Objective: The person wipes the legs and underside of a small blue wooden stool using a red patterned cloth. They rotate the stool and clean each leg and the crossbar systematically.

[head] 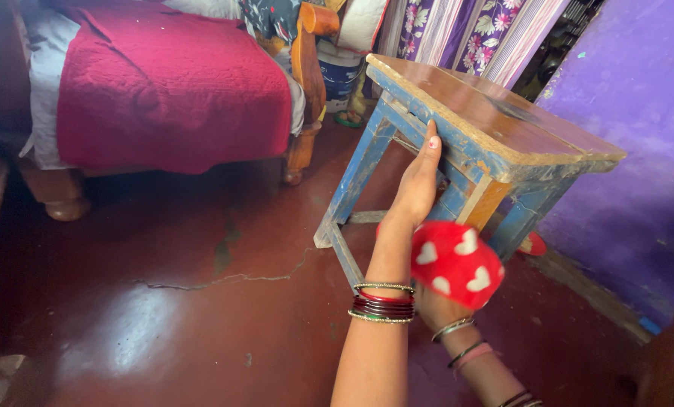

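Observation:
A worn blue wooden stool (495, 120) with a brown top stands tilted on the red floor, near a purple wall. My left hand (418, 183) presses flat against the stool's side rail, fingers together and pointing up, with several bangles on the wrist. Lower down, my right hand (436, 305) grips a red cloth with white hearts (454, 262), bunched just below the stool's front leg. Most of that hand is hidden behind the cloth.
A bed with a magenta quilt (163, 83) and a wooden frame (305, 90) stands at the back left. Striped floral curtains (465, 30) hang behind the stool. The purple wall (638, 151) runs along the right. A crack crosses the red floor (216, 280).

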